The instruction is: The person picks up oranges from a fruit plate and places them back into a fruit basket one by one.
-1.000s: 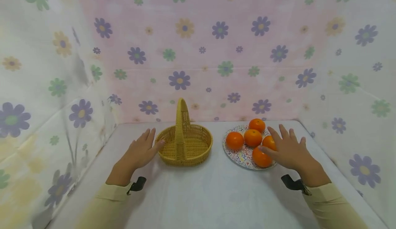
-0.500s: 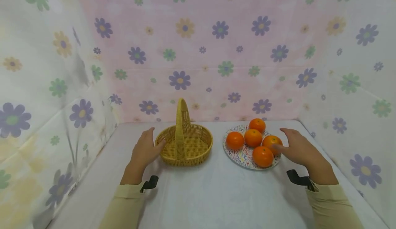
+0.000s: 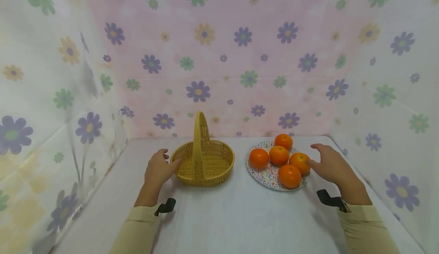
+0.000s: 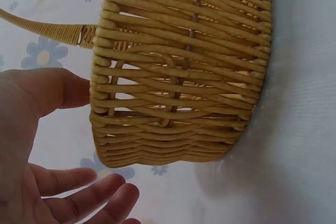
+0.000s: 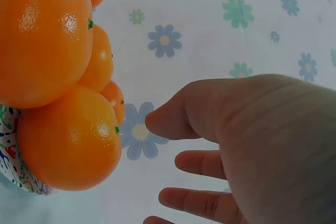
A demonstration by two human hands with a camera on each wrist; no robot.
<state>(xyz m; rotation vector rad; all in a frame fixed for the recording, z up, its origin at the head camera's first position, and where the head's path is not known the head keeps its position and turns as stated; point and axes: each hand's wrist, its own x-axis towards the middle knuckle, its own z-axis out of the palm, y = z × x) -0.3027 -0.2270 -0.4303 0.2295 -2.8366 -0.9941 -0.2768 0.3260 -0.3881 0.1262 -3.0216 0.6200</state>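
Observation:
The yellow wicker basket (image 3: 219, 177) with a tall arched handle (image 3: 197, 147) stands on the table, with nothing in it. At its left side is my left hand (image 3: 156, 172), thumb at the rim; in the left wrist view its fingers (image 4: 84, 195) are loosely bent, apart from the woven wall. Several oranges (image 3: 289, 176) lie on a speckled plate (image 3: 262, 178) to the right. My right hand (image 3: 330, 166) hovers at the plate's right side, holding nothing. In the right wrist view a gap parts its thumb (image 5: 170, 121) from the nearest orange (image 5: 68, 137).
A white cloth covers the table (image 3: 219, 219). A flower-printed curtain (image 3: 226, 63) closes off the back and both sides. Small black devices (image 3: 167, 206) are strapped at both wrists. Between basket and plate runs a strip of bare cloth.
My left hand has turned and its fingers have bent beside the basket. My right hand has drawn back rightward from over the oranges, its spread fingers now closer together. Basket and plate stay put.

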